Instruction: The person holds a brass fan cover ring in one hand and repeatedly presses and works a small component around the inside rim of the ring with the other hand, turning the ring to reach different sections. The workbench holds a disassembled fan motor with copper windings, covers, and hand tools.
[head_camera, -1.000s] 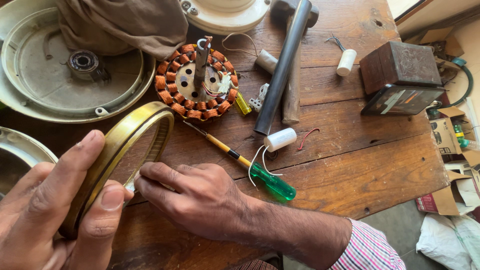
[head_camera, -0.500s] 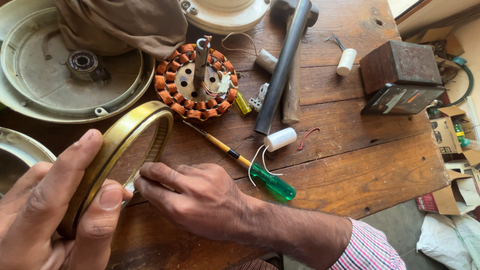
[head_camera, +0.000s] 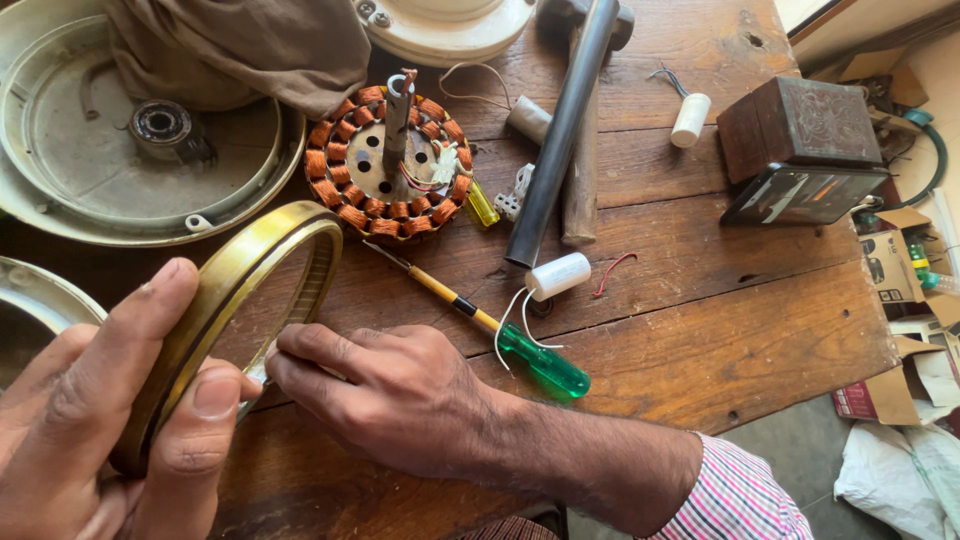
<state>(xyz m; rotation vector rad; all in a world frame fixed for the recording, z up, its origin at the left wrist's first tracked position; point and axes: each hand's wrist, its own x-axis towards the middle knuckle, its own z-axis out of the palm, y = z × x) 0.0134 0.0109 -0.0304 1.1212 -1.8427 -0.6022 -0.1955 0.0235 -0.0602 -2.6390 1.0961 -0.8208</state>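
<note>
Left hand (head_camera: 90, 420) grips the brass-coloured ring (head_camera: 225, 320), thumb and fingers clamped on its near rim, holding it tilted on edge on the wooden table (head_camera: 700, 330). Right hand (head_camera: 400, 395) is curled, fingertips pinched at the ring's inner lower edge; can't tell what they pinch, if anything. Looks like inner-face work on the ring is in hand: a steady left grip and fine fingertip control on the right matter here. Just beyond the right hand: green-handled screwdriver (head_camera: 500, 335), white capacitor (head_camera: 558, 276). Farther out: copper-wound stator (head_camera: 390, 165), dark pipe (head_camera: 565, 125), round metal cover (head_camera: 130, 150). Well right of the right hand: dark brown box (head_camera: 800, 125), open cardboard cartons (head_camera: 900, 300) with red-and-white panels beyond the table edge.
</note>
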